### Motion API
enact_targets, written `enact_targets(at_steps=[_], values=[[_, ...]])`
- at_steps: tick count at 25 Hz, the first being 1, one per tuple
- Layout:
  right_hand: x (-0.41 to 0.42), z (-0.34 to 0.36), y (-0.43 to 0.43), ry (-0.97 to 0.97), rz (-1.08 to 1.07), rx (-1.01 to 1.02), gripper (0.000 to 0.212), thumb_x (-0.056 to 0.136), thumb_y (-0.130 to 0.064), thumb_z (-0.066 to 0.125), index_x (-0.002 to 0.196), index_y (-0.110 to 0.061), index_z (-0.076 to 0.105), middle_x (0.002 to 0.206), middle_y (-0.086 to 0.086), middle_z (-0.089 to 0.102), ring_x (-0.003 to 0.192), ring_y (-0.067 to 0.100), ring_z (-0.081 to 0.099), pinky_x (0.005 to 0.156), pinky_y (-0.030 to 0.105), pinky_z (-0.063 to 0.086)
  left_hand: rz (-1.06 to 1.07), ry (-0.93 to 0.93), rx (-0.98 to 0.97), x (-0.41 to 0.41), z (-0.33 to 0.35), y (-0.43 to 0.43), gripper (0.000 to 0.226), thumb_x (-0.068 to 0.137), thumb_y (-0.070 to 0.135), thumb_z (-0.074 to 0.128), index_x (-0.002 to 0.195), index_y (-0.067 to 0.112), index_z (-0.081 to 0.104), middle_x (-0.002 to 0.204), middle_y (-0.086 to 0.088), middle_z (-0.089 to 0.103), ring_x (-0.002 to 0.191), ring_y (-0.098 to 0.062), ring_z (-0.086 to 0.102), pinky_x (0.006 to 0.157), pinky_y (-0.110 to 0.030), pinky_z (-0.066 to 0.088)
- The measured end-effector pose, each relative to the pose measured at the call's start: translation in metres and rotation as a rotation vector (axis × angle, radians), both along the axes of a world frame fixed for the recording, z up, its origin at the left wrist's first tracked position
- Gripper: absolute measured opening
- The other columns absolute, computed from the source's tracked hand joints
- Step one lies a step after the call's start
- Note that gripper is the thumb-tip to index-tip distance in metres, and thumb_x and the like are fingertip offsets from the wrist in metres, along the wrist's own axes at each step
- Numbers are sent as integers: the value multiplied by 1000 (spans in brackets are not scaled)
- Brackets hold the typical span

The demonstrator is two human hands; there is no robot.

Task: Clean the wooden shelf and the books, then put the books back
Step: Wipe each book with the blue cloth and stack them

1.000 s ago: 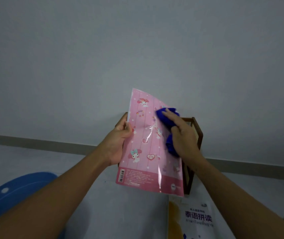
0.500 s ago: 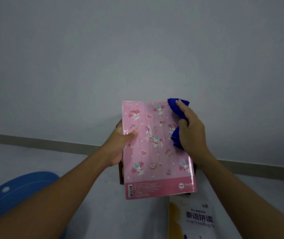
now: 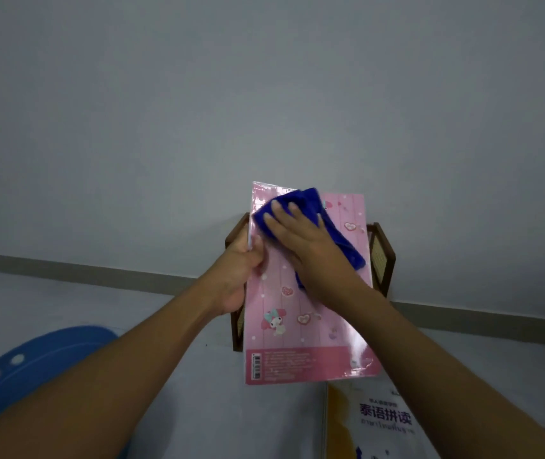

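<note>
- At the far left a blue rounded thing (image 3: 39, 369) with two pale spots lies low in view, well apart from the work. I cannot tell what it is.
- The left hand (image 3: 239, 270) grasps the pink book (image 3: 297, 329) by its left edge, with the thumb on the cover and the fingers curled behind. It holds the book in the air in front of the person.
- The book's long axis runs away from the person and stands nearly upright in view. The barcode strip is at the near end and the top edge points toward the wall. The glossy cover faces the camera.
- A blue cloth (image 3: 307, 198) lies on the upper part of the cover, with a fold trailing down toward the right edge.
- The right hand (image 3: 310, 250) lies flat on the cloth with its fingers straight and spread, pressing it against the cover rather than clenching it.
- The step in hand looks like wiping this book's cover. The lower half shows no cloth on it, so the next stroke probably calls for drawing the cloth down the long axis while the left hand braces the edge.
- The wooden shelf (image 3: 380, 256) stands behind the book against the wall. Only its side frames show, so I cannot tell what is inside it.
- At the lower right a white and yellow book (image 3: 387, 422) lies flat, just beyond the pink book's near corner. It is not yet back on the shelf.
</note>
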State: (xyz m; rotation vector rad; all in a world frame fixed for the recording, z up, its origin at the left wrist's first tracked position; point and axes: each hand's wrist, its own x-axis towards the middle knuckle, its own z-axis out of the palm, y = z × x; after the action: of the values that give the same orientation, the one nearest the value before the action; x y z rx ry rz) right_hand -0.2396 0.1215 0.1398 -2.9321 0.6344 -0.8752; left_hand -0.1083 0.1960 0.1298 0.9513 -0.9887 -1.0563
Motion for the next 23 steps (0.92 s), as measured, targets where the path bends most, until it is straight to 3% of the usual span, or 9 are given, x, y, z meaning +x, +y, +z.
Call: enact_targets(at_steps=[2, 4, 6, 8, 11, 15, 18, 20, 23], values=[[-5, -4, -7, -13, 51, -24, 67, 95, -2, 51, 150, -27, 21, 159, -8, 12, 144, 8, -3, 120, 48, 2, 86, 32, 38, 0, 4, -1, 30, 103, 26, 31, 125, 25, 51, 113, -11, 66, 95, -22, 68, 79, -41, 57], [-15, -3, -14, -98, -43, 3, 68, 93, 1, 51, 149, -28, 26, 158, -9, 16, 145, 9, 2, 119, 50, 3, 155, 31, 77, 2, 7, -1, 22, 102, 25, 34, 107, 24, 55, 98, -7, 68, 81, -18, 68, 70, -38, 58], [-24, 1, -17, -137, -202, 71, 73, 90, 5, 53, 150, -25, 22, 159, -7, 12, 147, 14, 0, 119, 51, 2, 165, 25, 90, 4, 11, 1, 18, 101, 22, 37, 101, 25, 55, 94, -3, 67, 81, -18, 65, 67, -38, 57], [-24, -2, -14, -55, -276, 92, 78, 90, 3, 53, 152, -24, 14, 161, -6, 4, 148, 15, -6, 119, 49, -1, 176, 45, 87, 4, 11, 3, 19, 101, 20, 36, 102, 27, 54, 94, -1, 66, 79, -17, 65, 61, -33, 57], [-14, -21, 3, -75, -121, 66, 79, 89, 2, 56, 151, -26, 16, 159, -10, 4, 144, 10, -8, 119, 51, 3, 170, 122, 70, 4, 9, 2, 20, 102, 24, 36, 111, 26, 53, 100, -4, 67, 84, -21, 67, 65, -36, 59], [-11, -55, 25, -153, 176, -78, 72, 80, -12, 70, 142, -22, 36, 152, 3, 36, 145, 18, 13, 115, 57, 5, 178, 207, 16, 6, 10, 0, 19, 101, 18, 37, 108, 25, 54, 102, -4, 70, 78, -16, 70, 60, -31, 58], [-27, -63, 12, -171, 171, -149, 56, 90, -28, 44, 144, -27, 29, 154, -5, 27, 145, 13, 11, 116, 56, 3, 155, 218, -9, 4, 13, 0, 22, 101, 20, 35, 113, 28, 52, 109, -3, 68, 85, -18, 70, 61, -33, 58], [-41, -59, -6, -257, 31, -12, 58, 90, -26, 29, 148, -30, 23, 156, -10, 17, 147, 12, 6, 116, 60, 7, 154, 203, -8, 5, 16, 1, 22, 101, 23, 34, 111, 32, 51, 111, 0, 66, 88, -19, 69, 63, -38, 60], [-52, -58, -11, -300, 6, 102, 58, 91, -24, 26, 149, -26, 18, 158, -9, 10, 148, 14, 2, 115, 61, 14, 210, 171, 22, 7, 18, 1, 23, 102, 17, 35, 110, 32, 51, 127, -3, 58, 107, -25, 62, 81, -44, 56]])
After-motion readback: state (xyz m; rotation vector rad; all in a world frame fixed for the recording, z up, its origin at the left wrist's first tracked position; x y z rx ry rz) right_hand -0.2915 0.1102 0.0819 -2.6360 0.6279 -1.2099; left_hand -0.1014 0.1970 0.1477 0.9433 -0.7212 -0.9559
